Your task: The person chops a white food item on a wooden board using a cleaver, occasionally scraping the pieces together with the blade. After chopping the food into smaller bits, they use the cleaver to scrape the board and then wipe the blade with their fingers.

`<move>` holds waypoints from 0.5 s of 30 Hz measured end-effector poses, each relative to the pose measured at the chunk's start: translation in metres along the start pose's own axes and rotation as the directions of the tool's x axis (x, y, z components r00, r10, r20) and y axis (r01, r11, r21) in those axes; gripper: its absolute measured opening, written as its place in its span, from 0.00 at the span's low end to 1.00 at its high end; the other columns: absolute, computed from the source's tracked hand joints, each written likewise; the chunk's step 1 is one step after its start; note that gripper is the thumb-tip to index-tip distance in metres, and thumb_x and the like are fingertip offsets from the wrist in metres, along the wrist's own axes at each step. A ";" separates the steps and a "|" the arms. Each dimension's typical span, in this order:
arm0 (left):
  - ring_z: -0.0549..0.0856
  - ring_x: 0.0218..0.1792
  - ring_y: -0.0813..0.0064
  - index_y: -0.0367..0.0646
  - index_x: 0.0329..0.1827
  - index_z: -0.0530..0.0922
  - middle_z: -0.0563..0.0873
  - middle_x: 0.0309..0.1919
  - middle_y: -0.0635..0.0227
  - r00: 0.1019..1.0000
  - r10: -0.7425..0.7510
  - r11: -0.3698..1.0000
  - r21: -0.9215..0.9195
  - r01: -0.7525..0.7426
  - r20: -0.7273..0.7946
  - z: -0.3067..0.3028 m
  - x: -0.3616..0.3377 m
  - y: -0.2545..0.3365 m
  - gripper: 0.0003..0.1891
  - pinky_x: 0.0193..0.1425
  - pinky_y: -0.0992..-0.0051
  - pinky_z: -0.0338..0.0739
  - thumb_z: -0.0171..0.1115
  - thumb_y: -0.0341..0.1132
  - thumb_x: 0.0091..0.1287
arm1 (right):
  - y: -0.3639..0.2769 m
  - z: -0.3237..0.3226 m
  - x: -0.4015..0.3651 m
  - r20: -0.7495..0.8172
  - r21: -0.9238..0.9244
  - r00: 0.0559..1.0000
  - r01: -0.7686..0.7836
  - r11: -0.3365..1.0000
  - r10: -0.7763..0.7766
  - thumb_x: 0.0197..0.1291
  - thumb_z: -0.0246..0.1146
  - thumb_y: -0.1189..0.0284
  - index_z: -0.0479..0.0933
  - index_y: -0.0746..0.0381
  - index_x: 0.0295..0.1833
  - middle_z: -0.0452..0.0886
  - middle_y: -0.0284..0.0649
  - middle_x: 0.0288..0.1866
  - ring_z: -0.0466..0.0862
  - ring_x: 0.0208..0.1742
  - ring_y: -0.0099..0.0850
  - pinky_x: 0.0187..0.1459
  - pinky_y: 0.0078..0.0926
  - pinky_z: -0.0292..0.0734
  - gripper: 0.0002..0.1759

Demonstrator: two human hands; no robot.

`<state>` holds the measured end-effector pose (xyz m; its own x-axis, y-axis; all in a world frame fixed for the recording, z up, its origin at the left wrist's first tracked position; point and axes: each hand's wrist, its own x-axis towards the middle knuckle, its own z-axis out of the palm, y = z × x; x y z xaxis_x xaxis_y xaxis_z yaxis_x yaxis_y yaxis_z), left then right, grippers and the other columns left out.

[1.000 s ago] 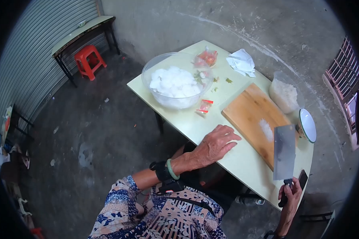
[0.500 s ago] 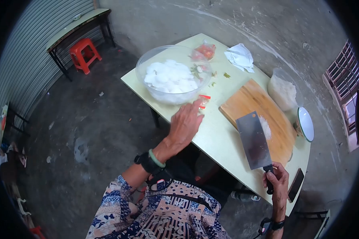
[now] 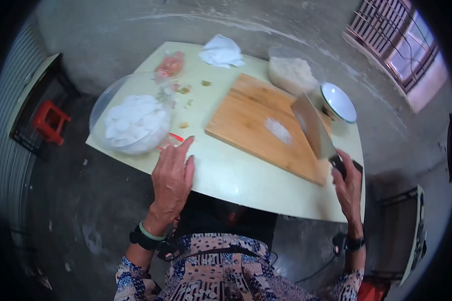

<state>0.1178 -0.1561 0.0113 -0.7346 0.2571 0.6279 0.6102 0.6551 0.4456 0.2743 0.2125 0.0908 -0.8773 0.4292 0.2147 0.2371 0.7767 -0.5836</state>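
Observation:
My right hand (image 3: pixel 347 185) grips the black handle of a cleaver (image 3: pixel 312 124), its broad blade tilted above the right part of the wooden cutting board (image 3: pixel 238 108). A small heap of white chopped bits (image 3: pixel 278 131) lies on the board, left of the blade. My left hand (image 3: pixel 172 175) is over the table's front edge, palm down, thumb and index finger stretched apart. Just beyond its fingertips lies a small clear packet with red edging (image 3: pixel 176 137), partly covered by the hand. A large clear bowl (image 3: pixel 98 111) of white slices (image 3: pixel 137 120) stands to its left.
Behind the board are a bag of white stuff (image 3: pixel 292 72) and a tilted white enamel bowl (image 3: pixel 339 103). A white cloth (image 3: pixel 222 51) and a bag of reddish items (image 3: pixel 171 65) lie at the back of the table (image 3: pixel 231 175). A red stool (image 3: pixel 50 123) stands left.
The view has swung right, so the table appears shifted left. The cleaver has turned from showing its flat side to a steeper tilt nearer the board's right end. My left hand stays by the packet.

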 end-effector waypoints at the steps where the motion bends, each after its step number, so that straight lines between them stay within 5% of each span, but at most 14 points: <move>1: 0.84 0.42 0.51 0.40 0.69 0.80 0.83 0.42 0.53 0.995 0.086 0.995 -0.063 -0.083 0.045 0.004 0.004 0.013 0.25 0.49 0.57 0.81 0.68 0.21 0.68 | -0.001 0.003 0.001 -0.025 -0.047 0.999 0.024 0.999 -0.026 0.72 0.61 0.80 0.75 0.62 0.75 0.82 0.49 0.37 0.81 0.35 0.38 0.46 0.34 0.81 0.26; 3: 0.83 0.48 0.50 0.39 0.69 0.80 0.83 0.46 0.51 0.980 0.092 0.979 -0.196 -0.057 0.174 0.020 0.015 0.031 0.25 0.54 0.57 0.79 0.72 0.24 0.67 | 0.008 0.009 0.002 -0.066 -0.080 0.984 0.158 0.984 -0.163 0.73 0.59 0.81 0.73 0.61 0.76 0.86 0.55 0.43 0.83 0.40 0.47 0.51 0.37 0.80 0.27; 5: 0.82 0.52 0.49 0.39 0.69 0.80 0.83 0.48 0.51 0.943 0.242 0.950 -0.256 -0.181 0.230 0.035 0.034 0.043 0.25 0.58 0.56 0.78 0.73 0.28 0.68 | 0.005 0.001 -0.003 -0.031 -0.058 0.996 0.078 0.995 -0.080 0.73 0.58 0.82 0.71 0.60 0.78 0.87 0.57 0.47 0.83 0.40 0.51 0.51 0.38 0.78 0.29; 9: 0.79 0.65 0.46 0.40 0.72 0.77 0.82 0.60 0.48 0.880 0.390 0.890 -0.357 -0.284 0.272 0.082 0.060 0.045 0.28 0.73 0.53 0.72 0.74 0.34 0.70 | 0.002 -0.010 -0.019 0.069 -0.062 0.993 -0.094 0.994 0.098 0.72 0.56 0.83 0.69 0.57 0.80 0.83 0.53 0.41 0.82 0.37 0.43 0.48 0.38 0.78 0.32; 15: 0.71 0.76 0.43 0.42 0.73 0.76 0.75 0.73 0.44 0.756 0.528 0.838 -0.381 -0.390 0.387 0.149 0.087 0.068 0.32 0.79 0.47 0.65 0.75 0.45 0.70 | -0.011 -0.015 -0.052 0.106 0.093 0.981 -0.173 0.981 0.163 0.71 0.55 0.82 0.68 0.59 0.83 0.82 0.47 0.36 0.81 0.33 0.34 0.43 0.39 0.80 0.34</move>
<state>0.0517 0.0170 0.0009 -0.3481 0.8150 0.4632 0.9111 0.1778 0.3719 0.3231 0.1887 0.0978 -0.8662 0.4987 0.0326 0.3454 0.6447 -0.6820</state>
